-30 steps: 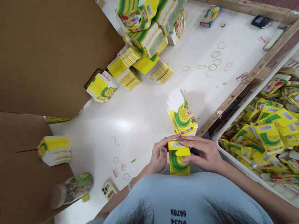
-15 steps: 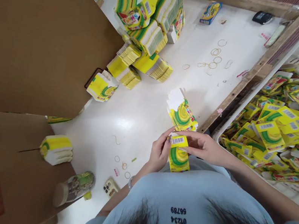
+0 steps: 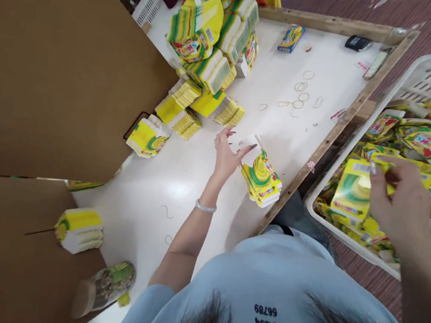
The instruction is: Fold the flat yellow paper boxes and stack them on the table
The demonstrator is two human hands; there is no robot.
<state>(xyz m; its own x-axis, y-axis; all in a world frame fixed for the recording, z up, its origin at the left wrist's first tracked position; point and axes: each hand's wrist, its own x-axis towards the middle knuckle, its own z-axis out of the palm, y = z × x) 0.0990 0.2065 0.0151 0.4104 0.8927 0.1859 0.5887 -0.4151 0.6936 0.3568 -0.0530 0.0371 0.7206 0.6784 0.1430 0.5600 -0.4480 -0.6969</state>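
Observation:
My right hand (image 3: pixel 402 206) is over the white plastic basket (image 3: pixel 382 104) on the right, thumb and fingers closed on a yellow and green carton (image 3: pixel 353 190). Many similar small cartons (image 3: pixel 428 139) lie heaped in that basket. Above the white table, my left hand (image 3: pixel 228 155) has its thumb and fingers spread, with nothing between them. Its thumb tip is by the white flaps of a small stack of flat yellow cartons (image 3: pixel 260 177); whether it touches them I cannot tell.
Bundles of flat cartons (image 3: pixel 210 67) are piled at the back left. Rubber bands (image 3: pixel 301 96) lie scattered on the table (image 3: pixel 196 180). A wooden rail (image 3: pixel 328 131) edges its right side. Large cardboard (image 3: pixel 61 69) covers the left; a jar (image 3: pixel 110 282) stands near it.
My right hand has moved right from in front of my body to the basket, with the carton. My left hand has let go of it and reached forward to the flat carton stack.

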